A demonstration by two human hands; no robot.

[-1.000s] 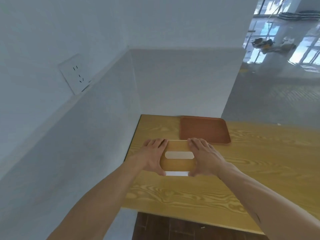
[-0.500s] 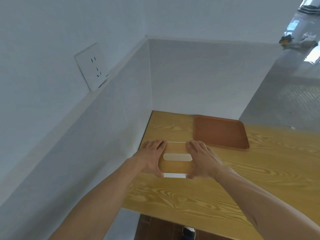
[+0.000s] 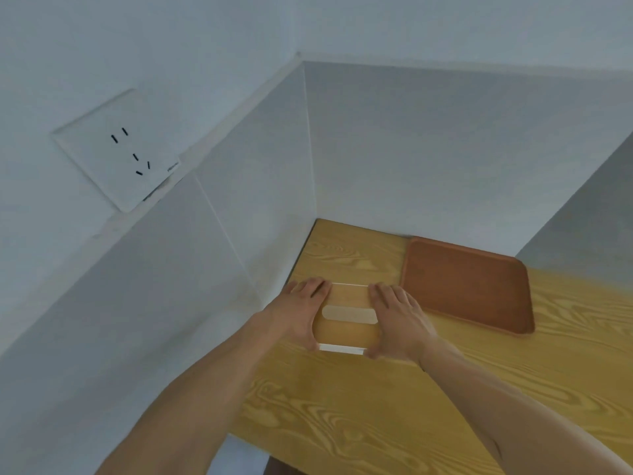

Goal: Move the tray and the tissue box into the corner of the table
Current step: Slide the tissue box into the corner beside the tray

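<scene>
Tissue box [image 3: 347, 315] near table [image 3: 376, 423] left edge by wall, bare tabletop beyond it toward corner; tray [image 3: 469, 286] just right. Left hand [image 3: 297, 317] and right hand [image 3: 399, 322] clamp box's sides.

We see two bare forearms entering from the lower edge, uncovered from elbow to wrist, with no sleeve on the part in view. Our left hand [image 3: 297, 315] and right hand [image 3: 399, 322] are ungloved, and neither wrist nor any visible finger carries a watch, band or ring. The fingernails are short and unpainted. The skin bears no visible markings.
</scene>
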